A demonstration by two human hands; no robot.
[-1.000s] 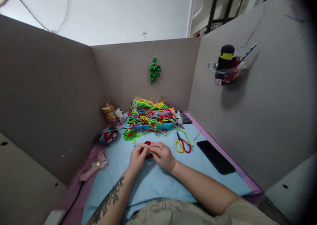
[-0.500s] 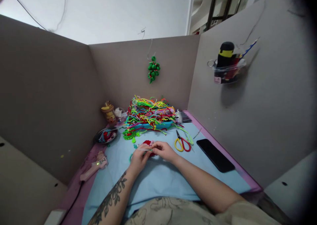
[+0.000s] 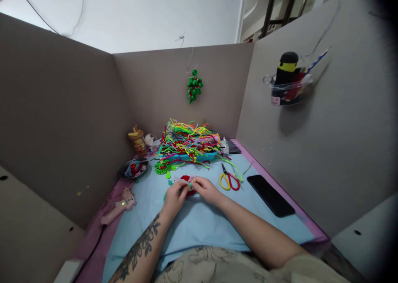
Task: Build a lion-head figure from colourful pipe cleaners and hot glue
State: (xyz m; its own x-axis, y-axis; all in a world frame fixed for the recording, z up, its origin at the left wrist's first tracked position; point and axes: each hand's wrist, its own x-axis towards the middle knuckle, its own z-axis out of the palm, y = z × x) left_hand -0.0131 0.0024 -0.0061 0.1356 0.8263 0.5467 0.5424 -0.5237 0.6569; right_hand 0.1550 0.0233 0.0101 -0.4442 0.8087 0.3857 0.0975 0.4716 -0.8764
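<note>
Red piece (image 3: 186, 178) pt. behind L hand (image 3: 175, 196) + R hand (image 3: 207, 190), scissors (image 3: 229, 179) nr.

Readable text, head view: none that I can make out from my end.
Marked surfaces noted: (1) clear holder (image 3: 290, 86) on the right-hand panel, with a small pinkish label (image 3: 275, 101) low on its front; print too small for me to read. (2) Brown-and-yellow cup (image 3: 138, 144) at the back left corner of the table; its side carries a printed pattern, and I cannot tell whether letters are in it. (3) Pink glue gun (image 3: 115, 211) on the left, a dark mark on its body near the lit green light (image 3: 123, 203); illegible at this size.
</note>
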